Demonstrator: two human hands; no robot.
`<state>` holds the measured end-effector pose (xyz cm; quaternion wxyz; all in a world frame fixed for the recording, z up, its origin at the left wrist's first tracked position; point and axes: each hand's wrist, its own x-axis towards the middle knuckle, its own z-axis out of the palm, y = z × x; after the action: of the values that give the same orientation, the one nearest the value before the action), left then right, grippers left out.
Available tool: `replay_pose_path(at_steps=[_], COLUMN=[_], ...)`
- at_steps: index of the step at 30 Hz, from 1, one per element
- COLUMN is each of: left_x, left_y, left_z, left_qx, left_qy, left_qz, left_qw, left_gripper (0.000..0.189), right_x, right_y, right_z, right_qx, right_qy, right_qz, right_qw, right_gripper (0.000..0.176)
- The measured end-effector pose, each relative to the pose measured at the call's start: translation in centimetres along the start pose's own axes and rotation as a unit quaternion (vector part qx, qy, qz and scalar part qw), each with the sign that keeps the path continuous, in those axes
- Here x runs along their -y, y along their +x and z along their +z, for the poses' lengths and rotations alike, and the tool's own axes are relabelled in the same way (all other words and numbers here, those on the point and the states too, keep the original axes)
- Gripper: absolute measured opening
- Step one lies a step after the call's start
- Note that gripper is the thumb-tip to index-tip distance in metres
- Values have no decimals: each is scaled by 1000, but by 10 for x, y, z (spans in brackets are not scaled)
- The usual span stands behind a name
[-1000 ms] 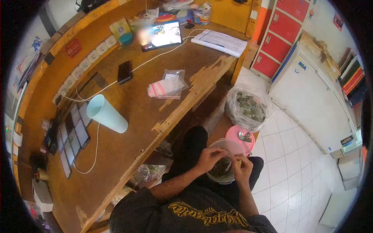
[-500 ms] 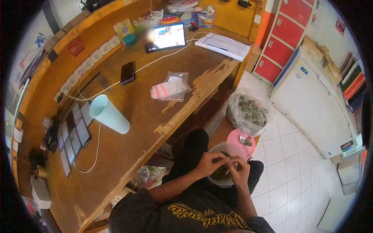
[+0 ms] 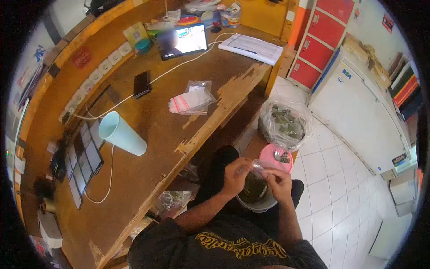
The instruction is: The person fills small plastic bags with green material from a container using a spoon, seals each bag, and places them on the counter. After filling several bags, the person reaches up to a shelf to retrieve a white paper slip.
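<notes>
Over a clear plastic tub (image 3: 272, 202) between my legs, my left hand (image 3: 236, 176) and my right hand (image 3: 279, 184) pinch a small clear plastic bag (image 3: 258, 166) from its two sides. What the bag holds, if anything, is hard to make out. Dark green, leafy-looking matter (image 3: 253, 187) lies in the tub. Just beyond the hands rests a pink lid (image 3: 268, 154) with a metal spoon (image 3: 277, 155) and some small dark green pieces on it.
Behind the lid stands a large clear bag (image 3: 286, 123) of green packets. On the wooden desk (image 3: 148, 175) are a light-blue cup (image 3: 123, 134), a phone (image 3: 142, 84), flat plastic bags (image 3: 190, 101), a lit tablet (image 3: 190, 40), papers (image 3: 251, 47) and several phone-like slabs (image 3: 83, 163).
My hands have moved apart and slightly up, and the clear bag now shows stretched between them. More of the tub's green contents is visible. The view has shifted a little.
</notes>
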<state>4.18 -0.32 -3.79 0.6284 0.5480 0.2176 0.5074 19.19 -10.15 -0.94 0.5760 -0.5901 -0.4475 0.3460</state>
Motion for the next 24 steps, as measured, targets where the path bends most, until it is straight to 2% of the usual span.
replay_pose_path(at_steps=[1, 2, 3, 4, 6, 7, 8, 9, 10, 11, 12, 13, 14, 15, 16, 18, 20, 22, 24], left_x=[0, 1, 3, 9, 5, 4, 14, 13, 12, 10, 12, 16, 20, 25, 30, 34, 32, 31, 29], left_y=[2, 4, 5, 10, 23, 27, 29, 29, 26, 22, 16, 8, -1, -11, -19, -25, -31, -30, -24], left_z=[1, 2, 3, -3, 3, 6, 5, 3, 1, -2, -6, -14, -22, -30, -37, -49, -56, -59, -59], left_qx=[8, -31, -65, -38, -30, -44, -26, -21, -18, -18, -20, 12, 42, 29, 39, 39, 37, 32, 33], left_qy=[-2, -5, -8, 40, 58, 82, 87, 86, 64, 41, 41, 20, -2, -1, -3, -2, 24, 47, 69], left_qz=[-5, -30, -58, -68, -101, -120, -77, -75, -116, -156, -153, -196, -237, -231, -243, -242, -260, -256, -251], left_qw=[1000, 999, 996, 996, 993, 988, 993, 993, 991, 987, 987, 980, 971, 972, 969, 969, 965, 965, 965], left_gripper=[8, 9, 9, 14, 17, 20, 36, 36, 41, 46, 46, 46, 47, 47, 45, 44, 37, 33, 29], right_x=[1, 32, 27, 15, 2, -8, -17, -24, -30, -46, -58, -59, -61, -62, -64, -66, -28, 31, 60], right_y=[8, 18, 25, 30, 57, 66, 77, 96, 115, 131, 142, 149, 156, 165, 171, 182, 198, 203, 215], right_z=[-2, 6, 1, -5, -11, -15, -20, -30, -46, -63, -76, -81, -82, -76, -65, -43, 6, 66, 121], right_qx=[9, 8, -3, -15, -15, -56, -93, -135, -174, -204, -230, -224, -259, -287, -277, -292, -223, -97, 24], right_qy=[-53, -33, -144, -255, -216, -264, -310, -297, -284, -276, -266, -265, -350, -430, -429, -535, -406, -276, -191], right_qz=[-29, -61, -92, -115, -131, -127, -124, -152, -181, -114, -48, -52, 34, 115, 105, -107, -257, -290, -255], right_qw=[998, 998, 985, 960, 967, 955, 938, 933, 925, 932, 935, 936, 900, 848, 854, 786, 848, 911, 948], right_gripper=[13, 13, 14, 15, 15, 15, 16, 17, 18, 22, 28, 28, 35, 42, 42, 54, 45, 32, 22])
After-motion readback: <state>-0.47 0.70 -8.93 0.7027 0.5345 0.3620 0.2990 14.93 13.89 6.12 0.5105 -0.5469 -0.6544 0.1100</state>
